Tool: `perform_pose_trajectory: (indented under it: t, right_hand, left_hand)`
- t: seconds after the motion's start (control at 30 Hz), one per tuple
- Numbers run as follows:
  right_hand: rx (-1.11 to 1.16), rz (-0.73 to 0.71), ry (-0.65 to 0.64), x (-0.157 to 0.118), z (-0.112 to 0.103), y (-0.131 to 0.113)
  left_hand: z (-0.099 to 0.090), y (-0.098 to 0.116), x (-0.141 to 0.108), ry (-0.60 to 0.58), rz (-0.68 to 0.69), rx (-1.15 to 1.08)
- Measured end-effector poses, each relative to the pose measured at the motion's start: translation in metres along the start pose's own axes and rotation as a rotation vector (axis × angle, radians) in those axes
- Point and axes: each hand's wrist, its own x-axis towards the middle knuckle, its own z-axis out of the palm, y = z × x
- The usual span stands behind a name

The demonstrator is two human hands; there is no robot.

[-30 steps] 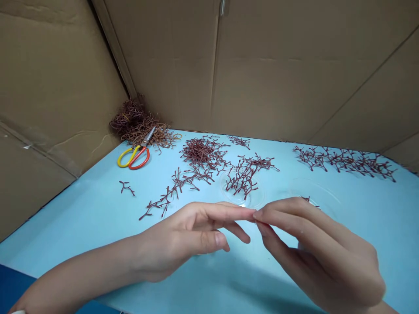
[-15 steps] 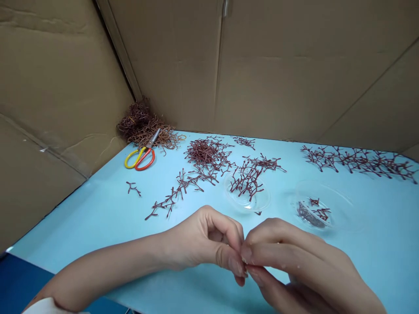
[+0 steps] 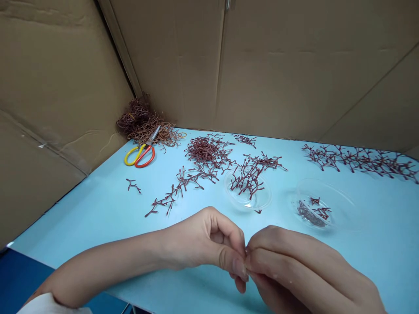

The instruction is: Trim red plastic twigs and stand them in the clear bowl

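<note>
My left hand (image 3: 212, 246) and my right hand (image 3: 301, 270) meet fingertip to fingertip over the front of the table. Both are closed in a pinch, and whatever lies between the tips is hidden by the fingers. Just beyond them stands a clear plastic bowl (image 3: 225, 192) with dark red branching twigs (image 3: 247, 181) rising out of it. Behind my right hand, a second clear bowl (image 3: 343, 200) holds a few short twig pieces (image 3: 322, 213) and small dark bits (image 3: 309, 214).
Scissors (image 3: 140, 156) with yellow and red handles lie by a tangled twig heap (image 3: 144, 122) in the corner. A denser pile (image 3: 203, 149) sits mid-table, and a row of branched twigs (image 3: 360, 160) runs at the back right. Cardboard walls (image 3: 262, 65) enclose the light blue table (image 3: 91, 209).
The fingers of my right hand have curled closer together and turned slightly at the fingertips. My left hand stays almost in place, still pinching.
</note>
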Motion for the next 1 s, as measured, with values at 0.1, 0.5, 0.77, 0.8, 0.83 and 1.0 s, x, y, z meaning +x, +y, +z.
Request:
perform_pose_trajectory:
  t: [0.1,0.5,0.77,0.8,0.83,1.0]
  right_hand:
    - [0.07,0.021,0.002,0.0,0.003,0.003]
    - [0.148,0.081,-0.058,0.003,-0.011,0.008]
    - [0.204,0.265,0.05,-0.006,-0.02,0.022]
    - [0.219,0.29,0.048,-0.006,-0.018,0.023]
    - [0.23,0.299,0.044,-0.006,-0.016,0.024]
    - [0.176,0.209,0.024,-0.006,-0.003,0.017]
  left_hand:
    - [0.001,0.001,0.0,-0.011,-0.015,0.0]
    - [-0.004,0.0,0.002,-0.025,0.08,0.055]
    - [-0.008,0.014,-0.01,0.124,0.26,0.291]
    - [-0.008,0.014,-0.01,0.142,0.272,0.28]
    - [-0.008,0.014,-0.011,0.156,0.28,0.268]
    - [-0.005,0.006,-0.009,0.199,0.253,0.247]
